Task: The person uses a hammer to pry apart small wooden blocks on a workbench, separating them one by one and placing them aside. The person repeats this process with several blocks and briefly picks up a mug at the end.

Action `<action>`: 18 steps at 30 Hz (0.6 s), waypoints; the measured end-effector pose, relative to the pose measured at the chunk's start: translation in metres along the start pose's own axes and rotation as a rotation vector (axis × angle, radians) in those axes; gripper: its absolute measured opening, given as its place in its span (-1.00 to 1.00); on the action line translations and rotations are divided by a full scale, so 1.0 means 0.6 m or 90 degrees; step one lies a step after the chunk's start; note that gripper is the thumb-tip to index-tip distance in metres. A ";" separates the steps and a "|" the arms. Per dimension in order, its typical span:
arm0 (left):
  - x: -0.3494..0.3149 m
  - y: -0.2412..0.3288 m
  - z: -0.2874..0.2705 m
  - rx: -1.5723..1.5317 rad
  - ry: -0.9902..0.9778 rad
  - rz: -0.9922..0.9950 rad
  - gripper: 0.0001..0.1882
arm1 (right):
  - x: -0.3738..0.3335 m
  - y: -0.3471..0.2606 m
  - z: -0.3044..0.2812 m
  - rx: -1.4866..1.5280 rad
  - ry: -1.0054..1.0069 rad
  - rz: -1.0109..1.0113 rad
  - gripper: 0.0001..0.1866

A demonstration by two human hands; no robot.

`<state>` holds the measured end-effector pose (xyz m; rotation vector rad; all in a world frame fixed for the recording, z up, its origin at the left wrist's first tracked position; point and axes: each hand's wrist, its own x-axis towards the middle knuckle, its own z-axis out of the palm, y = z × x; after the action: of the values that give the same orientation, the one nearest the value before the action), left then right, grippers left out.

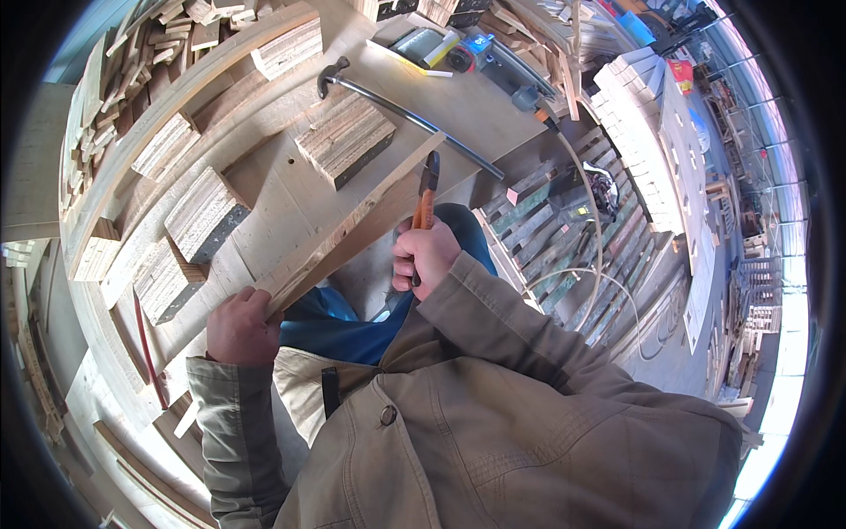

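Note:
My right hand (426,256) is closed around the orange handles of a pair of pliers (430,181), whose dark head points up and away from me. My left hand (243,326) has its fingers curled over the near end of a long wooden board (352,220). This board stands on edge along the near side of the workbench and slants up to the right. Beyond it, a claw hammer (414,117) with a metal shaft lies across the bench, its head to the left. Thick laminated wood blocks (345,139) sit between the board and a curved timber strip.
Several more blocks (207,214) stand at left, beside a red rod (148,348). A big heap of wood offcuts (132,79) fills the far left. Slatted pallets (555,238), a looping hose (599,238) and stacked pale timber (639,141) are at right.

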<state>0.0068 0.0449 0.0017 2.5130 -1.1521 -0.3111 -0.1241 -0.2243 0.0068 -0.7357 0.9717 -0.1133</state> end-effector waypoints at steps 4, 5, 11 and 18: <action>0.000 -0.003 0.001 0.008 -0.008 0.004 -0.79 | 0.003 -0.001 -0.010 0.000 -0.009 0.010 -0.69; -0.001 -0.006 0.002 0.010 -0.009 0.002 -0.80 | 0.005 0.001 -0.014 -0.004 -0.009 0.015 -0.67; 0.021 -0.056 -0.016 -0.371 -0.032 -0.213 -0.85 | -0.005 -0.015 -0.099 -0.317 -0.016 -0.074 -0.59; 0.037 -0.029 -0.030 -0.161 -0.117 -0.100 -0.75 | -0.018 -0.034 -0.163 -0.139 0.001 -0.044 -0.58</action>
<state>0.0392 0.0427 0.0099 2.3903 -0.9145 -0.6960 -0.2024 -0.2861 -0.0071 -0.9695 0.9693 -0.0679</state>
